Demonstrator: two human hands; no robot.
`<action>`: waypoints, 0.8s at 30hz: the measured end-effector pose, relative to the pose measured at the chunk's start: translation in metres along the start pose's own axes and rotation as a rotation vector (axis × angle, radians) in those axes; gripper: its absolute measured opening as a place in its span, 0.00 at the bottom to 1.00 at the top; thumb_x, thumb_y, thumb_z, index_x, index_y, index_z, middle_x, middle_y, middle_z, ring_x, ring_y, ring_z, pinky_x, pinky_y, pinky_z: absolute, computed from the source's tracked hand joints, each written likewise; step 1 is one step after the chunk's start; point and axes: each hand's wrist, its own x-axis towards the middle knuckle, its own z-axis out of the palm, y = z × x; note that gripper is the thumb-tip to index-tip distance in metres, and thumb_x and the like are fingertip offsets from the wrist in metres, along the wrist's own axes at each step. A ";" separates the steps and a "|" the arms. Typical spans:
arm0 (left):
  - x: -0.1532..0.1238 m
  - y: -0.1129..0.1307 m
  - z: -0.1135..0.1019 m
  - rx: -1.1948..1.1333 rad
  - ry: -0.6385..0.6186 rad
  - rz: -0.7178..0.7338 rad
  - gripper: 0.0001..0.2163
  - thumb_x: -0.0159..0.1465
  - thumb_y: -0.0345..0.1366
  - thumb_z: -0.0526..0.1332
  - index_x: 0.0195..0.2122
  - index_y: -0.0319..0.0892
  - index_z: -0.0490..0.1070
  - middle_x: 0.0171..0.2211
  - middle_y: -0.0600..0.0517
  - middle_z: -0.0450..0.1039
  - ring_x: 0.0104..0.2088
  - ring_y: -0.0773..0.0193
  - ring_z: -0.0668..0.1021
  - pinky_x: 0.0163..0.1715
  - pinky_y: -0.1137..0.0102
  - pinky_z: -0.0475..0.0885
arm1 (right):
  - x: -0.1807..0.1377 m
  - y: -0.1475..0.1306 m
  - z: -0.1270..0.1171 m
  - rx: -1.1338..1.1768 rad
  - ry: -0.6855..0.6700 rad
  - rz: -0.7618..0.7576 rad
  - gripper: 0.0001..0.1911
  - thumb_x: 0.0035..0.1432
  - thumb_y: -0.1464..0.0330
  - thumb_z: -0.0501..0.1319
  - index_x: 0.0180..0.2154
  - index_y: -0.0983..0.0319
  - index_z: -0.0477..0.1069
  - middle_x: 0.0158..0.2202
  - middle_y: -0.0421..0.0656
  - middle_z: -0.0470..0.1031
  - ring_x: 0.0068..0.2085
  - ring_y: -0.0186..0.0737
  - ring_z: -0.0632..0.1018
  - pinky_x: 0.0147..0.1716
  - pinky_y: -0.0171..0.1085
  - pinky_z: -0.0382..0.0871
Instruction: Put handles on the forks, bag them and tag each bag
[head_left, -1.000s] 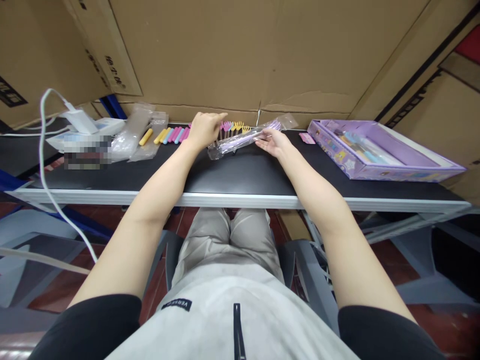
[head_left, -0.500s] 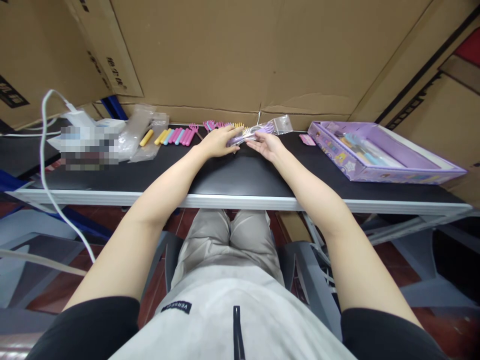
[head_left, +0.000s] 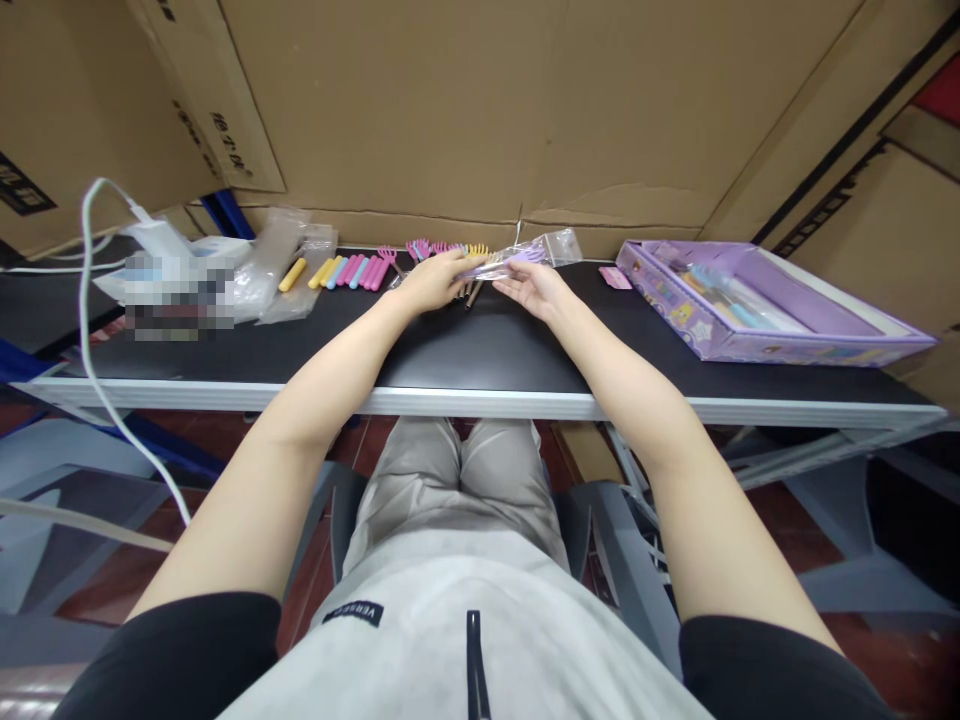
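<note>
Between my hands, just above the black table, lies a clear plastic bag (head_left: 556, 247) with a purple claw-headed back scratcher (head_left: 529, 257) inside. My left hand (head_left: 435, 281) is closed on the bag's left end. My right hand (head_left: 534, 289) grips the bag's lower side from the right, thumb on top and fingers curled below. Behind my left hand lies a row of back scratchers with pink claw heads (head_left: 418, 250) and yellow claw heads (head_left: 478, 249), partly covered by the hand. Thin rods (head_left: 472, 296) show below my left fingers.
Left of my hands lie several pink, blue and yellow handles (head_left: 349, 272), with clear bags (head_left: 271, 262) beyond them. A white device with a cable (head_left: 161, 245) stands far left. At right are a small pink card (head_left: 616, 278) and a purple open box (head_left: 795, 348) containing packaged items. Cardboard (head_left: 465, 120) walls the back.
My left hand has shifted slightly left and the bag appears more stretched between the hands. The thin rods below the left fingers are now visible. My right hand has hardly moved.
</note>
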 end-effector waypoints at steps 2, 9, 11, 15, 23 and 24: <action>0.000 0.001 -0.001 0.005 -0.003 -0.013 0.28 0.73 0.32 0.54 0.74 0.42 0.69 0.53 0.39 0.77 0.53 0.49 0.80 0.54 0.60 0.74 | 0.001 0.000 0.000 0.000 -0.012 -0.002 0.08 0.70 0.78 0.57 0.42 0.62 0.72 0.31 0.40 0.78 0.35 0.35 0.83 0.50 0.38 0.82; -0.002 0.008 -0.008 0.007 -0.023 -0.051 0.28 0.72 0.31 0.54 0.74 0.43 0.69 0.56 0.38 0.78 0.56 0.47 0.81 0.57 0.58 0.74 | 0.003 -0.002 -0.004 -0.025 -0.008 0.009 0.08 0.68 0.78 0.58 0.40 0.61 0.72 0.33 0.42 0.80 0.36 0.35 0.83 0.51 0.38 0.81; -0.003 0.007 -0.011 0.020 -0.025 -0.068 0.28 0.72 0.31 0.54 0.73 0.44 0.70 0.57 0.39 0.78 0.57 0.47 0.81 0.58 0.59 0.74 | 0.003 -0.005 -0.007 -0.044 0.004 0.007 0.09 0.66 0.80 0.59 0.39 0.61 0.72 0.34 0.42 0.80 0.37 0.36 0.83 0.51 0.40 0.82; -0.007 -0.003 -0.017 0.052 -0.017 -0.109 0.28 0.71 0.30 0.56 0.72 0.45 0.72 0.56 0.40 0.79 0.57 0.48 0.81 0.60 0.59 0.74 | 0.007 -0.016 -0.020 -0.127 0.013 0.000 0.13 0.59 0.83 0.62 0.39 0.61 0.71 0.35 0.42 0.81 0.39 0.38 0.83 0.52 0.44 0.82; -0.012 -0.020 -0.019 0.045 -0.005 -0.132 0.27 0.71 0.32 0.56 0.71 0.46 0.73 0.59 0.41 0.80 0.60 0.48 0.80 0.63 0.55 0.74 | 0.019 -0.045 -0.094 -0.983 0.694 -0.334 0.11 0.66 0.82 0.60 0.45 0.67 0.77 0.55 0.57 0.81 0.63 0.47 0.80 0.68 0.45 0.69; -0.011 -0.020 -0.018 0.048 -0.008 -0.130 0.27 0.71 0.32 0.57 0.71 0.46 0.73 0.60 0.41 0.80 0.61 0.48 0.79 0.64 0.55 0.73 | 0.018 -0.047 -0.103 -1.066 0.774 -0.312 0.11 0.68 0.80 0.60 0.49 0.69 0.78 0.59 0.60 0.79 0.66 0.49 0.78 0.70 0.46 0.68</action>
